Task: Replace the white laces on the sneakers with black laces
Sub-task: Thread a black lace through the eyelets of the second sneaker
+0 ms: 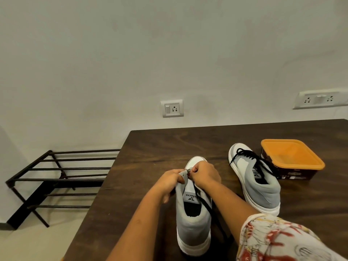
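Table [169, 144]: dark wood, smooth, semi-matt. Sneakers [194, 223]: grey cloth, white smooth soles. Tub lid [291, 153]: orange plastic. Rack [56, 176]: dark metal. Sleeve [278, 240]: printed cloth.

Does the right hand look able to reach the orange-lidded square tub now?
Probably not yet: the right hand pinches the black lace at the near grey sneaker. Once freed, only the laced grey sneaker lies before the orange-lidded square tub, low enough to reach over.

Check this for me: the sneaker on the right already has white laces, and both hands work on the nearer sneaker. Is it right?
No. The head view shows that the laces on the right sneaker are black, not white. The rest stands: the left hand and the right hand both work on the nearer sneaker.
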`<action>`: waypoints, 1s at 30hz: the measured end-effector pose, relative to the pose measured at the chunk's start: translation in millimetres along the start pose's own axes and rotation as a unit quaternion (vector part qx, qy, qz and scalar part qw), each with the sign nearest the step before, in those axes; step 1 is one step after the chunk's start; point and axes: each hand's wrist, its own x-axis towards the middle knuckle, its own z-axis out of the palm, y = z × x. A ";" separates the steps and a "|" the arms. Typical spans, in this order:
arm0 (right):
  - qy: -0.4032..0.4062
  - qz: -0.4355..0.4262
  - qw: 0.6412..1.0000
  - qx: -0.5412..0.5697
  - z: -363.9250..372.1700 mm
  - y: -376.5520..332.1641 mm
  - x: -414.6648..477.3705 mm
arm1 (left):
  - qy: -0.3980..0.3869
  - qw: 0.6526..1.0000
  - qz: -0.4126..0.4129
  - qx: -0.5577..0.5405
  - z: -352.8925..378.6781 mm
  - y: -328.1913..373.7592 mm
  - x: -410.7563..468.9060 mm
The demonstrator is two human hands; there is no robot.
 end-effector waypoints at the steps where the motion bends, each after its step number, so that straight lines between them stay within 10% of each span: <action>1: 0.007 0.001 1.000 -0.012 -0.9 0.4 -0.8 | -0.003 1.000 0.001 0.005 0.9 0.9 -1.2; 30: 0.001 0.019 1.000 -0.004 -20.9 3.2 3.6 | 0.244 0.910 0.128 0.311 23.2 -9.0 44.4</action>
